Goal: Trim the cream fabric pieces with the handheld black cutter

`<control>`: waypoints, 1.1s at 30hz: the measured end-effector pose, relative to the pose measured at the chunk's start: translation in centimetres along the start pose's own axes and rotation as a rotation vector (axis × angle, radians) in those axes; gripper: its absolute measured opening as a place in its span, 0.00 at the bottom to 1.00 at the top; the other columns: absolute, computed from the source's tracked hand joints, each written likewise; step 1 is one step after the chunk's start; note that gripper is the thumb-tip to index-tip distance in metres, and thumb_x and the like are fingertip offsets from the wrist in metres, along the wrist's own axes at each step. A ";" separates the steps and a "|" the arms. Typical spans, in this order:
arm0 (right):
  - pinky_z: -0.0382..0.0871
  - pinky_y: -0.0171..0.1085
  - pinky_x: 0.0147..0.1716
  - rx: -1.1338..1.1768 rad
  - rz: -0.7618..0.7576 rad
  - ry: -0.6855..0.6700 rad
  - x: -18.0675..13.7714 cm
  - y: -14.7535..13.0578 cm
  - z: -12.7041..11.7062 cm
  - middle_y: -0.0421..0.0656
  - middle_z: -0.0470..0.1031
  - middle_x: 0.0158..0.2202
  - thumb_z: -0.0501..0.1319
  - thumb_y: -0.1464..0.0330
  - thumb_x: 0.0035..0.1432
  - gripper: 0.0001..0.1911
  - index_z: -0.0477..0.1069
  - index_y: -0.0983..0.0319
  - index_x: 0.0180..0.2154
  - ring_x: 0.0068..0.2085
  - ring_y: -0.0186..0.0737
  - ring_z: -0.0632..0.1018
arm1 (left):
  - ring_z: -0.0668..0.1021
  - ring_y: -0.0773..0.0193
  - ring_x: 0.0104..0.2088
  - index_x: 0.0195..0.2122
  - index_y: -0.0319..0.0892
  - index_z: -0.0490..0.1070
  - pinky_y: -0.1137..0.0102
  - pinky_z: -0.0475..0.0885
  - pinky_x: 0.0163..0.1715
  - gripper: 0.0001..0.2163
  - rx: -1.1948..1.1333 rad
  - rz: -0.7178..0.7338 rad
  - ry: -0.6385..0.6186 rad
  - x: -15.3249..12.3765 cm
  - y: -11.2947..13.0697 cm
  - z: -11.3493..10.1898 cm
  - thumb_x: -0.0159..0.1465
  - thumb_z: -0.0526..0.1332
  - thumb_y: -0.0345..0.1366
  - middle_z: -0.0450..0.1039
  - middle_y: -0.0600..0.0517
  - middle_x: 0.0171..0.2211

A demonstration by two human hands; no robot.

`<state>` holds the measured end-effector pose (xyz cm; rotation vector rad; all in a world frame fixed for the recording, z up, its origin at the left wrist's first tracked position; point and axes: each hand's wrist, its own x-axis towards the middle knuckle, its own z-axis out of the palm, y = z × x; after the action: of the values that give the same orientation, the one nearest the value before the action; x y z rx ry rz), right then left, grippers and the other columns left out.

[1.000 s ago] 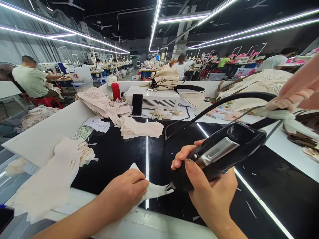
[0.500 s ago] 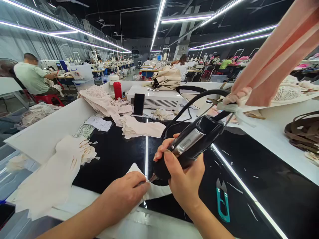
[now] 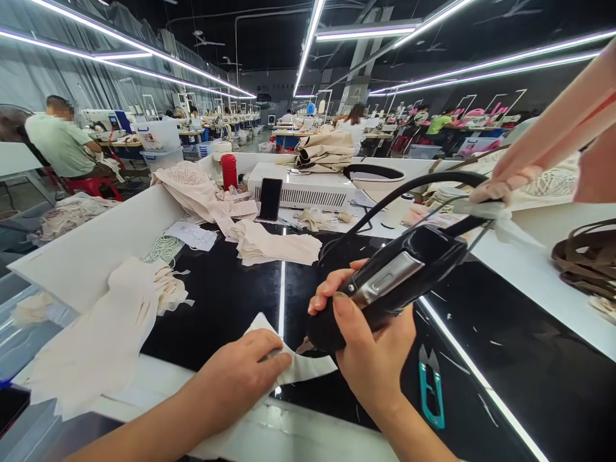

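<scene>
My right hand (image 3: 373, 350) is wrapped round a black corded hand tool (image 3: 389, 282) with a silver plate. Its tip touches a small cream fabric piece (image 3: 301, 366) on the glossy black table (image 3: 226, 301). My left hand (image 3: 238, 378) lies on that fabric piece, fingers pressing it flat against the table. The tool's black cord (image 3: 409, 192) arcs up and back to the right.
A teal thread snip (image 3: 430, 385) lies right of my right hand. Cream fabric stacks (image 3: 103, 333) sit at the left, and another cream pile (image 3: 274, 247) lies mid-table. A phone (image 3: 269, 200) leans on a white box. Another person's arm (image 3: 553, 144) reaches in at upper right. Brown straps (image 3: 584, 256) lie at right.
My right hand with the tool swung left toward my left hand, then eased slightly right. The teal snip came into view. My left hand stayed on the fabric.
</scene>
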<state>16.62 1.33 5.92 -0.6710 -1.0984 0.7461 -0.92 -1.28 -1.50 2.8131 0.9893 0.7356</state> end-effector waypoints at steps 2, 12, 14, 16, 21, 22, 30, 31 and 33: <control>0.76 0.36 0.25 -0.002 -0.005 -0.007 -0.1 0.0 0.0 0.34 0.75 0.31 0.70 0.67 0.58 0.14 0.67 0.54 0.42 0.26 0.34 0.77 | 0.79 0.58 0.43 0.50 0.41 0.71 0.66 0.80 0.44 0.13 0.001 -0.004 -0.011 -0.1 0.0 0.0 0.70 0.53 0.22 0.74 0.46 0.46; 0.76 0.36 0.25 -0.047 -0.025 0.027 0.2 -0.8 -0.9 0.34 0.76 0.31 0.70 0.67 0.57 0.15 0.67 0.54 0.43 0.25 0.34 0.77 | 0.78 0.56 0.47 0.50 0.39 0.71 0.64 0.80 0.48 0.10 0.011 0.034 -0.040 0.1 -0.1 -0.5 0.71 0.56 0.23 0.73 0.45 0.47; 0.76 0.36 0.25 -0.051 -0.027 0.038 0.2 -0.9 -1.4 0.34 0.76 0.31 0.70 0.67 0.57 0.16 0.68 0.54 0.45 0.25 0.34 0.77 | 0.78 0.55 0.48 0.50 0.37 0.71 0.62 0.78 0.52 0.09 0.007 0.073 0.006 0.5 0.3 -0.6 0.71 0.56 0.22 0.74 0.45 0.46; 0.76 0.36 0.25 -0.059 -0.027 0.039 0.1 -1.0 -1.8 0.34 0.76 0.31 0.71 0.67 0.57 0.17 0.68 0.54 0.45 0.25 0.34 0.77 | 0.78 0.56 0.47 0.50 0.36 0.71 0.62 0.78 0.52 0.09 -0.001 0.086 0.030 0.9 0.7 -0.5 0.71 0.57 0.23 0.75 0.45 0.45; 0.77 0.35 0.25 -0.054 -0.024 0.033 -0.2 -1.0 -2.0 0.34 0.77 0.31 0.71 0.68 0.57 0.16 0.68 0.54 0.45 0.25 0.33 0.78 | 0.78 0.56 0.41 0.49 0.38 0.72 0.63 0.80 0.43 0.09 0.006 0.054 -0.047 1.4 1.5 0.1 0.70 0.60 0.24 0.74 0.48 0.41; 0.76 0.35 0.25 -0.048 -0.021 0.031 -0.2 -1.0 -2.0 0.34 0.77 0.31 0.71 0.68 0.57 0.16 0.68 0.54 0.45 0.25 0.33 0.78 | 0.78 0.56 0.41 0.49 0.39 0.72 0.63 0.80 0.43 0.09 0.009 0.049 -0.053 1.3 1.5 0.2 0.70 0.60 0.23 0.74 0.48 0.41; 0.76 0.34 0.23 -0.016 -0.017 0.023 -0.1 -0.9 -0.9 0.34 0.76 0.31 0.70 0.67 0.57 0.15 0.67 0.54 0.43 0.24 0.33 0.77 | 0.77 0.58 0.43 0.53 0.39 0.71 0.64 0.80 0.45 0.13 -0.019 0.045 -0.045 0.6 1.2 0.4 0.69 0.59 0.22 0.74 0.47 0.44; 0.76 0.34 0.23 -0.021 -0.014 0.016 -0.1 -0.9 -0.8 0.34 0.76 0.30 0.70 0.68 0.57 0.15 0.67 0.54 0.42 0.24 0.33 0.77 | 0.77 0.57 0.43 0.54 0.40 0.71 0.64 0.80 0.45 0.13 -0.020 0.042 -0.047 0.6 1.3 0.3 0.69 0.59 0.22 0.74 0.47 0.44; 0.77 0.34 0.24 -0.037 -0.010 0.010 -0.3 -0.9 -0.8 0.33 0.76 0.30 0.69 0.70 0.57 0.14 0.66 0.55 0.41 0.24 0.32 0.77 | 0.77 0.57 0.43 0.54 0.40 0.71 0.63 0.80 0.44 0.14 -0.017 0.035 -0.056 0.6 1.4 0.3 0.70 0.58 0.23 0.74 0.47 0.44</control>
<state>17.43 0.53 6.22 -0.6998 -1.1078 0.7148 0.42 -1.99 -1.18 2.8262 0.9233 0.6609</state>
